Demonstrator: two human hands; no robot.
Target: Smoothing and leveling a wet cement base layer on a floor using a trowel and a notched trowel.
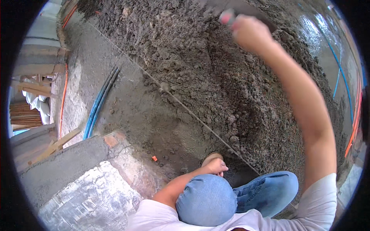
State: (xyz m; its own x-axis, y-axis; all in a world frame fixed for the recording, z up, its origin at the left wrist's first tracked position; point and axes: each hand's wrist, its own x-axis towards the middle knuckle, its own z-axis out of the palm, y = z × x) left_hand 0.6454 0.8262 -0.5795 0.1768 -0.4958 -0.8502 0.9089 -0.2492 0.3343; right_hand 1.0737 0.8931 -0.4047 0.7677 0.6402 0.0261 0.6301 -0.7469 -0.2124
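Note:
My right hand [252,32] reaches far forward, closed around the red and grey handle of a trowel [256,12]. The trowel's long dark blade lies against the mound of wet mortar [185,57], and both hand and blade are smeared by motion. Close to my bent knees, my left hand [216,166] is curled closed, with nothing showing in it. Just beyond it a rounded beige thing [212,157] peeks out, perhaps the tip of a shoe. A taut string [185,107] crosses diagonally over the mortar's near left edge.
Blue pipes [101,100] rise from the damp floor at left, beside an orange conduit [63,98]. A low block wall [88,192] stands near left, with timber [54,148] behind it. Smooth wet mortar [314,32] and a blue tube [339,63] lie at right.

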